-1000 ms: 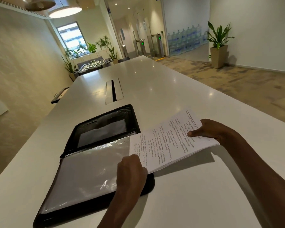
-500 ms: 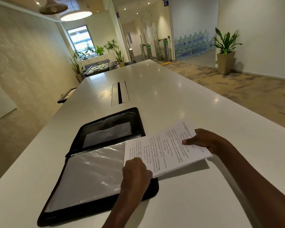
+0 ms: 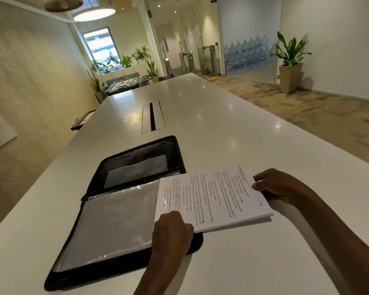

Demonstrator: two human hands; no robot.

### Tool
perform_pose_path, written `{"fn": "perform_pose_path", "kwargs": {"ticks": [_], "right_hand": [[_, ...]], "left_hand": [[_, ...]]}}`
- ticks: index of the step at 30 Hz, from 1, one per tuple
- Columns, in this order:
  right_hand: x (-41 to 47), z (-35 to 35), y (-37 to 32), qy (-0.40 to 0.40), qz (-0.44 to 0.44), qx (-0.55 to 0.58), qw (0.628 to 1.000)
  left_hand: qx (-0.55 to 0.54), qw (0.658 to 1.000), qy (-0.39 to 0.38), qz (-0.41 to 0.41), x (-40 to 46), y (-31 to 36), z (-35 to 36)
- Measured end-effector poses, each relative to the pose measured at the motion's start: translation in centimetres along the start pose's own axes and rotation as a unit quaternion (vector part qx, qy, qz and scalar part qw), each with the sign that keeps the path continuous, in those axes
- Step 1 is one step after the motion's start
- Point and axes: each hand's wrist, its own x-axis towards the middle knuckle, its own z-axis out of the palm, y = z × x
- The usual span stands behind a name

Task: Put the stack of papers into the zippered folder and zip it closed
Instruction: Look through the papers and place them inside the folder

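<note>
A black zippered folder (image 3: 136, 165) lies open flat on the white table (image 3: 232, 128), with clear plastic sleeves (image 3: 115, 220) covering its near half. A stack of printed papers (image 3: 213, 196) overlaps the folder's right edge, its left part resting over the sleeves and its right part over the table. My left hand (image 3: 170, 233) grips the stack's near left corner. My right hand (image 3: 279, 186) pinches the stack's right end, thumb on top.
A cable slot (image 3: 152, 117) is set into the table beyond the folder. The table's right edge runs along carpeted floor with a potted plant (image 3: 290, 62) by the wall. A small shelf (image 3: 81, 122) juts out at the table's left side.
Both hands have slid the stack of papers leftward, so more of it lies over the folder's sleeves. The stack also sits lower and flatter than before.
</note>
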Motion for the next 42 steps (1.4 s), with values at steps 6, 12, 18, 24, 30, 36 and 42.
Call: {"fn": "perform_pose_path", "kwargs": {"ticks": [6,12,18,24,30,36,42], "right_hand": [[-0.6,0.7,-0.5,0.038,-0.046,-0.009,0.998],[-0.7,2.9,-1.9,0.052,-0.061,0.017,0.997],[-0.6,5.6,-2.6,0.030,-0.063,0.065,0.995],[-0.9,8.4,-2.5,0.028,-0.078,0.056,0.995],[-0.5,10.6,-2.7,0.004,-0.084,0.022,0.996],[-0.4,11.7,-3.5,-0.024,-0.092,-0.019,0.995],[-0.2,13.2,-3.9,0.004,-0.096,-0.026,0.995]], "left_hand": [[-0.003,1.000,-0.014,0.006,0.3,0.2,0.0],[-0.016,1.000,-0.010,0.013,0.2,0.4,-0.6],[-0.025,0.999,0.003,0.024,-0.1,0.2,-1.1],[-0.033,0.999,0.010,0.005,-0.7,0.4,-1.4],[-0.037,0.999,0.019,0.008,-0.9,0.6,-1.7],[-0.046,0.999,0.021,0.013,-0.8,0.7,-1.9],[-0.037,0.999,0.033,0.015,-0.6,0.7,-1.6]]}}
